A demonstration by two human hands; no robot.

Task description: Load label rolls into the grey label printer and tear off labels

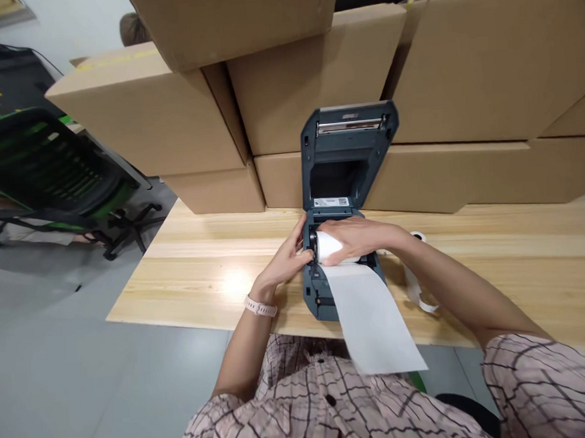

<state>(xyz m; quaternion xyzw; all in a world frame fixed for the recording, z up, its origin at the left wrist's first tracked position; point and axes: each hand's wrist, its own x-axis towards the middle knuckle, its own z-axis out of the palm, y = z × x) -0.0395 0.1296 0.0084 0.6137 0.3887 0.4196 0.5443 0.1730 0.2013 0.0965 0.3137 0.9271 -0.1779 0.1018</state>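
Note:
A dark blue-grey label printer (323, 303) stands on the wooden table with its lid (342, 149) raised. Inside its bay sits a white paper roll (327, 244), and a long strip of paper (372, 313) runs from it over the printer's front and past the table edge. My right hand (356, 236) is wrapped over the top of the roll. My left hand (289, 254) grips the printer's left side wall, its thumb at the rim beside the roll's left end. The roll's right end is hidden under my right hand.
Large cardboard boxes (313, 77) are stacked along the back of the table (186, 273). A small paper roll (418, 235) with a loose tail lies right of the printer, partly behind my forearm. An office chair (43, 169) stands at the left, and a person's head shows behind the boxes.

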